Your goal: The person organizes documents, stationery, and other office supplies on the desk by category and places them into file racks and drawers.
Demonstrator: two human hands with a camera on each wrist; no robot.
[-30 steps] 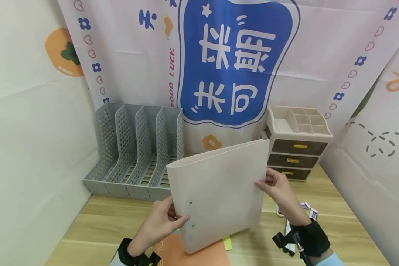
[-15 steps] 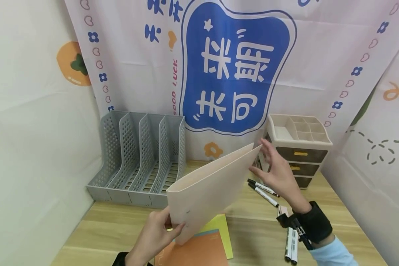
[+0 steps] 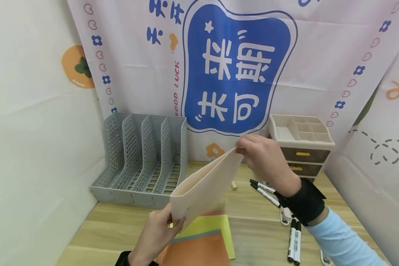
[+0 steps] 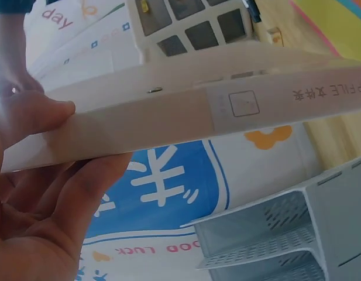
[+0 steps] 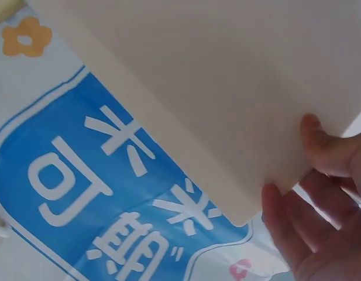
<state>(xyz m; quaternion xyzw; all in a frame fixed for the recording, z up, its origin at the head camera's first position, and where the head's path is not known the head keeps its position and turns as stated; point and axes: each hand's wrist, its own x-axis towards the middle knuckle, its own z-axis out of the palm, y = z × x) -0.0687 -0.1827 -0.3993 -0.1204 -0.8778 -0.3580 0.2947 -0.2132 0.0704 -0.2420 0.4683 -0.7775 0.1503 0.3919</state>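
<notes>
A cream file folder [image 3: 203,195] is held tilted in the air above the desk, its covers nearly closed. My left hand [image 3: 156,232] grips it by the spine, thumb on one cover and fingers on the other. In the left wrist view, a printed label [image 4: 244,105] runs along that spine. My right hand [image 3: 267,160] pinches the far upper corner at the open side; the right wrist view shows thumb [image 5: 317,140] and fingers at the cover's edge. Beneath the folder lie an orange booklet [image 3: 199,251] and a yellow one [image 3: 224,229], overlapping.
At the back left stands a grey file rack [image 3: 129,197] with several slots. A cream drawer box [image 3: 306,155] is at the back right. Black-and-white markers [image 3: 294,242] and a small pale block [image 3: 234,185] lie on the wooden desk [image 3: 93,229].
The folder has tipped from showing its broad cover to a narrower, edge-up view. My right hand came off its side edge, rose, and now pinches the far upper corner. My left hand keeps its grip.
</notes>
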